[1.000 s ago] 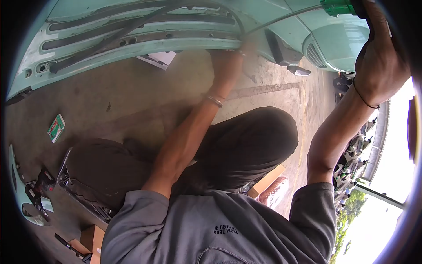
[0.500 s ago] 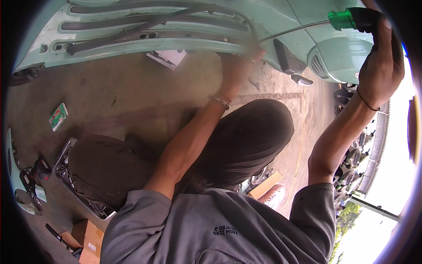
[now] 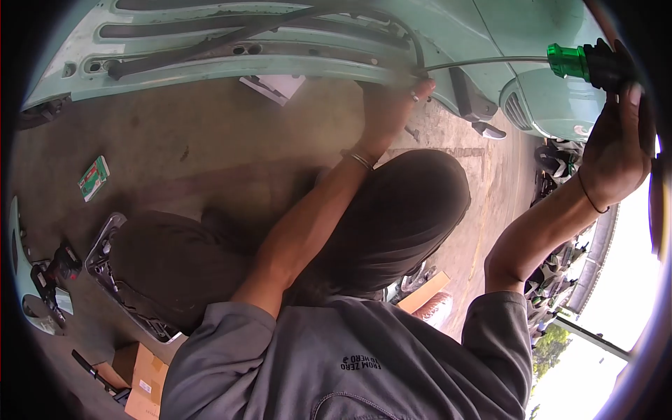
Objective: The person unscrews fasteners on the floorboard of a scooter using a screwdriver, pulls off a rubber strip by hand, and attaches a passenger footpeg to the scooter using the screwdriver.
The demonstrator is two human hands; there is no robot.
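My right hand (image 3: pixel 619 150) is raised at the right edge, its fingers closed on the black end of a screwdriver (image 3: pixel 568 61) with a green and black handle. The long thin metal shaft runs left towards the edge of a mint-green scooter body (image 3: pixel 329 71). Near the shaft's far end, my left hand (image 3: pixel 388 112) reaches up to that edge. It is blurred, and most of its fingers are hidden, so what it grips cannot be made out. The shaft's tip is lost in the blur. A dark hose (image 3: pixel 231 43) lies across the slotted floorboard.
A green and white box (image 3: pixel 93 178) and a white sheet (image 3: pixel 276 87) lie on the concrete floor. At lower left are a power drill (image 3: pixel 66 262), a mint-green panel (image 3: pixel 31 301) and a cardboard box (image 3: pixel 147 381). Parked scooters (image 3: pixel 549 280) line the right side.
My right hand and the screwdriver have shifted right and slightly down. My left hand has moved a little to the right along the scooter's edge.
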